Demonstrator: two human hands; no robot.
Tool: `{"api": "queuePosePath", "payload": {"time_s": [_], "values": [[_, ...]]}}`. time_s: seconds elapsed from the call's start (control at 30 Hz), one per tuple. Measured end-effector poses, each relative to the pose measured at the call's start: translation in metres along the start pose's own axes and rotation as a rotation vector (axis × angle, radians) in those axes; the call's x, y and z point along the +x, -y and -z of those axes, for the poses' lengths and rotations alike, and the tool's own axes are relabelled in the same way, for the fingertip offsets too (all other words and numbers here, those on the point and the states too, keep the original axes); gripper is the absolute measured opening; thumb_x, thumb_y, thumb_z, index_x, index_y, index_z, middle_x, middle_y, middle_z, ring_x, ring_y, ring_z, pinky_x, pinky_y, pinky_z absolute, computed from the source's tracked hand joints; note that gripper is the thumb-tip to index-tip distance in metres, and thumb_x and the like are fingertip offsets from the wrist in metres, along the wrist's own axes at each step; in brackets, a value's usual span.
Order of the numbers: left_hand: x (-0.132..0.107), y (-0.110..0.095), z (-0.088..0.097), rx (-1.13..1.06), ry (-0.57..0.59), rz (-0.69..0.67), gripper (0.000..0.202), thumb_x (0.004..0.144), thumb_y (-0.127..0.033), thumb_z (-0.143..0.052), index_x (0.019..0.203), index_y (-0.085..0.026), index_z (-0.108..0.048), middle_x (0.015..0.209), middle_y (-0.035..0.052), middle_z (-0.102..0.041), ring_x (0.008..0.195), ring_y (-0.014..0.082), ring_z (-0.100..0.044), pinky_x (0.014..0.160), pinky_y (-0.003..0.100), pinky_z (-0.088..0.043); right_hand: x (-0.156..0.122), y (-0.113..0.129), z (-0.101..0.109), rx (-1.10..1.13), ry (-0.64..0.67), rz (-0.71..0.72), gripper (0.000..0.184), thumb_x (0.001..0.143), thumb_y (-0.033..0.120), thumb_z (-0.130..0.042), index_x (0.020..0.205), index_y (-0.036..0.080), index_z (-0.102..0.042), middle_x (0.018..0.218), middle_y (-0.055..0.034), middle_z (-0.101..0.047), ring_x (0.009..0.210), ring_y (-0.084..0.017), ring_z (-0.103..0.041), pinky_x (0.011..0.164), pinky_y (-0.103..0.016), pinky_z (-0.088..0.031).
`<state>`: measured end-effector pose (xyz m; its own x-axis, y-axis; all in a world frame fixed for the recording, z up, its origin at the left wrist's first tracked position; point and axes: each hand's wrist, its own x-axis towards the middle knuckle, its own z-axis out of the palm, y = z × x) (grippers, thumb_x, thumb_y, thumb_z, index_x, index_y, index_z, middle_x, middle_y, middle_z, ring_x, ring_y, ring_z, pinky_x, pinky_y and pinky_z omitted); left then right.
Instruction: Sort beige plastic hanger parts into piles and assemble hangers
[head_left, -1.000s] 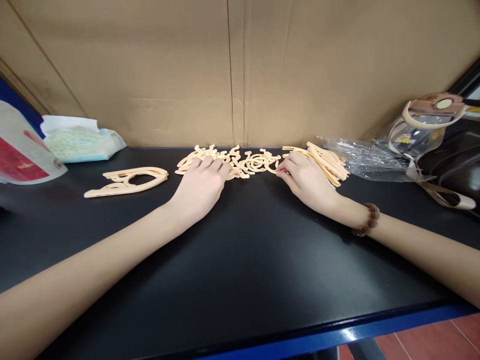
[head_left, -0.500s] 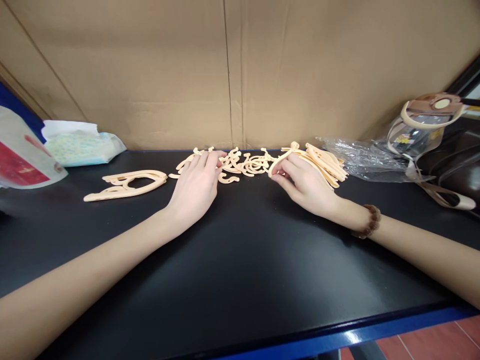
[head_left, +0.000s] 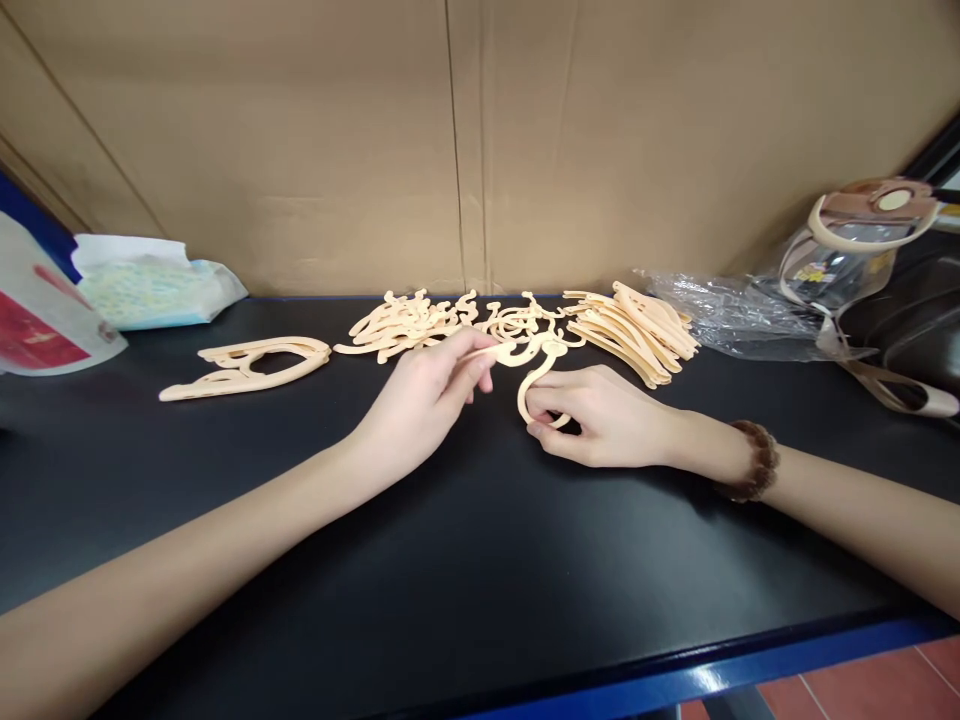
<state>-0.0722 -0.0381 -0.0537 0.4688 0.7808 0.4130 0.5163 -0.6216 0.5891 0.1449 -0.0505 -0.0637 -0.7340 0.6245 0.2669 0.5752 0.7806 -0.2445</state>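
My right hand (head_left: 604, 415) pinches a beige plastic hanger hook (head_left: 523, 398), its curved end turned down toward me. Between the fingers of my left hand (head_left: 416, 395) is a beige hanger arm (head_left: 519, 356) with a notched end. That end meets the top of the hook; whether the two are joined I cannot tell. Behind my left hand lies a pile of short hanger arms (head_left: 397, 325), and beside it a heap of loose hooks (head_left: 514, 320). Longer hanger arms (head_left: 634, 330) are stacked at the right. One folded hanger (head_left: 289, 382) lies at the left.
On the left stand a tissue pack (head_left: 154, 290) and a white and red container (head_left: 56, 310). To the right are a crumpled clear plastic bag (head_left: 727, 320) and a drinking bottle (head_left: 844, 260) with a strap. A cardboard wall (head_left: 315, 150) rises behind the black table (head_left: 480, 590).
My right hand has drawn back toward me with the hook. My left hand has left the pile and moved right, now with a hanger arm, and the two pieces meet.
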Motion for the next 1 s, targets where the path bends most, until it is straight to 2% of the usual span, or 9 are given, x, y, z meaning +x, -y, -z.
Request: {"api": "queuePosePath", "payload": {"time_s": [0.13,0.2,0.3,0.37,0.5,0.6,0.73,0.87,1.0], "values": [[0.0,0.0,0.0,0.169,0.152,0.001,0.032,0.099,-0.038,-0.042,0.079,-0.02,-0.058,0.064,-0.005,-0.061,0.055,0.01,-0.052,0.057,0.024,-0.037,0.0,-0.001,0.001,0.001,0.023,0.033,0.026,0.09,0.025,-0.052,0.065,0.017,-0.048,0.066,0.0041,-0.054,0.055,-0.007,-0.04,0.055,-0.024,-0.026],[0.0,0.0,0.001,0.314,0.171,-0.016,0.037,0.098,-0.038,-0.041,0.07,-0.019,-0.056,0.064,-0.0034,-0.061,0.056,0.0114,-0.052,0.056,0.025,-0.034,0.0,-0.001,0.002,-0.026,0.001,0.069,0.033,0.095,0.034,-0.049,0.066,0.017,-0.053,0.064,0.0032,-0.055,0.054,-0.007,-0.041,0.055,-0.025,-0.026],[0.0,0.0,0.004,0.499,0.164,-0.091,0.043,0.098,-0.039,-0.041,0.063,-0.019,-0.054,0.064,-0.0009,-0.06,0.063,0.015,-0.056,0.056,0.027,-0.034,0.0,-0.001,0.005,-0.157,-0.114,0.085,0.042,0.098,0.043,-0.042,0.068,0.017,-0.058,0.06,0.001,-0.056,0.053,-0.009,-0.042,0.056,-0.026,-0.027],[0.001,0.003,0.007,0.589,0.138,-0.153,0.043,0.099,-0.04,-0.039,0.068,-0.019,-0.059,0.071,0.0011,-0.063,0.073,0.0186,-0.06,0.061,0.029,-0.039,0.001,-0.003,0.009,-0.278,-0.217,0.039,0.047,0.099,0.044,-0.038,0.067,0.018,-0.058,0.057,-0.0003,-0.055,0.053,-0.011,-0.042,0.056,-0.027,-0.028],[0.005,0.016,0.015,0.769,0.087,-0.209,0.029,0.097,-0.031,-0.044,0.105,-0.016,-0.067,0.108,0.0081,-0.066,0.106,0.0271,-0.059,0.086,0.038,-0.047,0.001,-0.018,0.023,-0.541,-0.317,-0.181,0.038,0.096,0.039,-0.04,0.071,0.018,-0.059,0.061,-0.0023,-0.061,0.059,-0.014,-0.05,0.06,-0.028,-0.031],[0.009,0.029,0.022,0.815,0.132,-0.184,0.032,0.097,-0.025,-0.041,0.116,-0.016,-0.065,0.118,0.0087,-0.065,0.114,0.0274,-0.057,0.096,0.041,-0.046,-0.001,-0.038,0.032,-0.688,-0.262,-0.365,0.03,0.095,0.034,-0.043,0.083,0.017,-0.064,0.078,-0.0057,-0.068,0.072,-0.018,-0.057,0.064,-0.029,-0.033],[0.013,0.037,0.027,0.919,0.156,-0.148,0.034,0.099,-0.022,-0.036,0.111,-0.012,-0.066,0.112,0.0109,-0.068,0.11,0.029,-0.059,0.097,0.044,-0.044,-0.005,-0.062,0.034,-0.862,-0.123,-0.478,0.038,0.095,0.041,-0.044,0.086,0.013,-0.068,0.087,-0.0107,-0.067,0.084,-0.023,-0.06,0.074,-0.033,-0.036],[0.014,0.035,0.028,1.03,0.161,-0.125,0.037,0.099,-0.02,-0.033,0.104,-0.008,-0.068,0.108,0.0142,-0.067,0.105,0.0312,-0.06,0.095,0.046,-0.045,-0.008,-0.067,0.032,-0.971,-0.05,-0.478,0.046,0.097,0.044,-0.041,0.086,0.01,-0.07,0.087,-0.0129,-0.067,0.087,-0.025,-0.059,0.076,-0.035,-0.034],[0.013,0.039,0.025,0.979,0.115,-0.155,0.037,0.099,-0.02,-0.028,0.106,-0.008,-0.063,0.114,0.0161,-0.064,0.112,0.0323,-0.057,0.095,0.046,-0.045,-0.007,-0.061,0.03,-1.044,-0.04,-0.417,0.041,0.098,0.034,-0.04,0.084,0.01,-0.07,0.087,-0.0131,-0.067,0.086,-0.025,-0.058,0.073,-0.036,-0.031]]}}
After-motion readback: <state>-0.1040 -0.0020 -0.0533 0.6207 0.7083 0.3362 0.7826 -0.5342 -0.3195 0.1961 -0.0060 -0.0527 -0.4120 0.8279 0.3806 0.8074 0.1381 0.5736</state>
